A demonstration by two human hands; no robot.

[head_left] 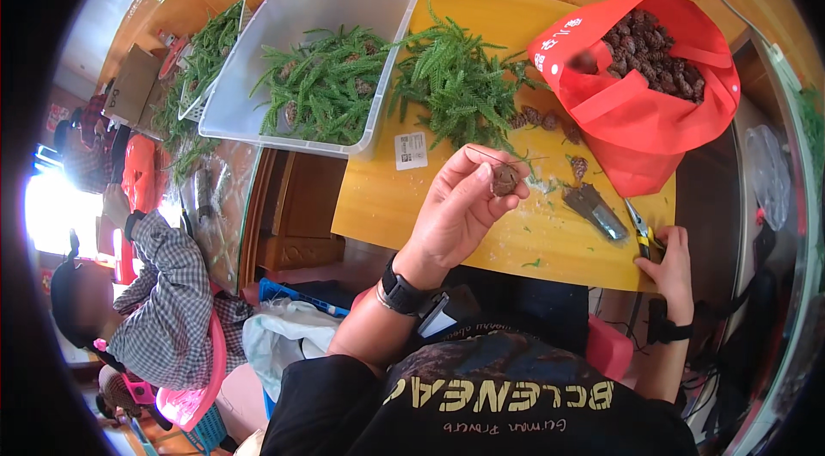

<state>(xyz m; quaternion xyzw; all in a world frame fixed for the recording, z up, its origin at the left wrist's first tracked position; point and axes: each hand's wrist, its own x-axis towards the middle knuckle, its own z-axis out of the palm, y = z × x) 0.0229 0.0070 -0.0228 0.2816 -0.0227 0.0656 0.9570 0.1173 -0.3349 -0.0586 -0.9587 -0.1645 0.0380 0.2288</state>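
My left hand (457, 207) is raised over the near side of the yellow table (387, 215). Thumb and fingers pinch a small brown pine cone (504, 182) with a thin dark wire sticking out from it. At the table's right edge, my right hand (673, 271) closes around the yellow handles of a pair of pliers (637, 222), whose metal jaws point away from me. Left of the pliers lies a bundle of thin dark wires (595, 212) in clear wrapping. A single loose pine cone (579, 167) is just beyond that bundle.
A red bag (597, 138) full of pine cones stands at the back right. Green artificial sprigs (451, 82) are heaped beside a clear plastic bin (314, 145) holding more sprigs and cones. A white label (411, 151) lies nearby. At far left, another person (172, 310) sits in checked clothing.
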